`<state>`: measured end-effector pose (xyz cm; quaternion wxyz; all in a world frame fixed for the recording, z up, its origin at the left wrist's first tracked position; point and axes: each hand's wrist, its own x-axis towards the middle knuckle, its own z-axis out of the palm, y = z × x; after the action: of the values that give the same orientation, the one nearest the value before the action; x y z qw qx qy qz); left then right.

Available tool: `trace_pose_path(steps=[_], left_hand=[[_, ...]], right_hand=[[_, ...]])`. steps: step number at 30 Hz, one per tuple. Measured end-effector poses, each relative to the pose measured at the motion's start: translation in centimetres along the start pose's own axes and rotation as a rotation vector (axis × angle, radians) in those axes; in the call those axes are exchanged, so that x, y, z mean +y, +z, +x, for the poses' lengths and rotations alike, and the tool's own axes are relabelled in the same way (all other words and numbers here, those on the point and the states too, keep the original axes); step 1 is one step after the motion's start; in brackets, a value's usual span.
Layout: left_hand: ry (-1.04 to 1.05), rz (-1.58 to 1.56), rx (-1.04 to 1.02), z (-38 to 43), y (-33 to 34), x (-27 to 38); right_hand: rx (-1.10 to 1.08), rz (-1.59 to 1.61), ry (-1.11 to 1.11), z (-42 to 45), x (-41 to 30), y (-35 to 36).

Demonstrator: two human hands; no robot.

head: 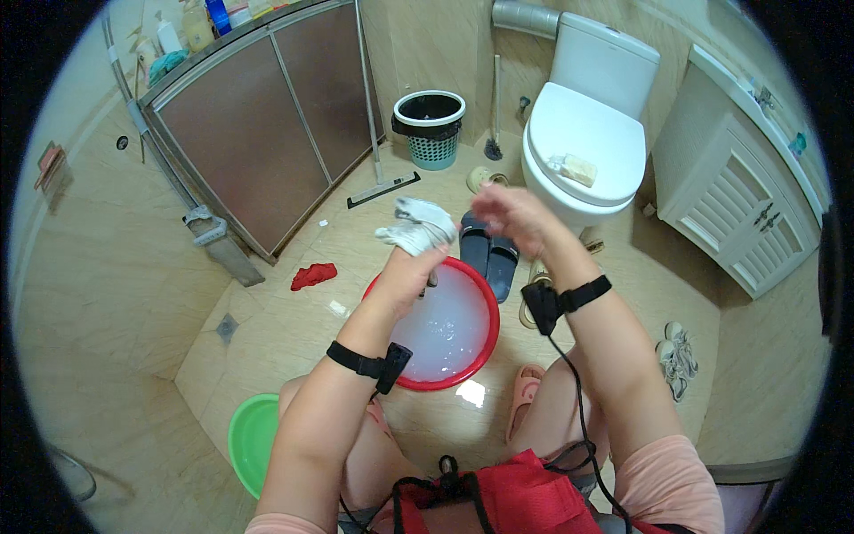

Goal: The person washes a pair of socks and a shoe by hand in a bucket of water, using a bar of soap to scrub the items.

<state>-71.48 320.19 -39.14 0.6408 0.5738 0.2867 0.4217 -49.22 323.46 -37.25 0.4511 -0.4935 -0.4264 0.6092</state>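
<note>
My left hand (412, 275) grips a bunched white cloth (421, 223), which covers the fingers, above the far left rim of a red basin (495, 327). Whitish, cloudy water (444, 327) fills much of the basin. Beside my left hand, a small dark thing (430, 280) shows against the water; I cannot tell what it is. Raised to the right of the cloth and apart from it, my right hand (510, 217) looks blurred, with nothing visible in it. Below it on the floor lie dark slippers (490, 257).
A red cloth (313, 276) lies left of the basin, and a green basin (250, 444) stands near my left leg. Ahead are a floor squeegee (383, 189), a lined waste bin (432, 143) and a toilet (580, 143) with a pale bar (579, 171) on its lid. Right stands a louvred cabinet (734, 187).
</note>
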Motion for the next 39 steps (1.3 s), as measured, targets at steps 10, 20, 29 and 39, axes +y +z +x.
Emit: trace_pose_path(steps=[10, 20, 29, 39], left_hand=[[0.069, 0.104, 0.100, -0.9, 0.3, -0.6], [0.233, 0.781, 0.266, -0.2, -2.6, -0.3], [0.552, 1.398, 0.315, -1.5, -1.9, 1.2], [0.120, 0.149, 0.260, 0.1, -3.2, 0.7]], right_hand=[[-0.225, 0.402, 0.020, -1.5, 2.2, 5.4], [-0.139, 0.503, -0.052, -1.5, 1.9, 6.3], [-0.154, 0.487, 0.049, -1.8, 2.1, 7.7], [-0.119, 0.402, -0.178, -1.7, 1.8, 7.8]])
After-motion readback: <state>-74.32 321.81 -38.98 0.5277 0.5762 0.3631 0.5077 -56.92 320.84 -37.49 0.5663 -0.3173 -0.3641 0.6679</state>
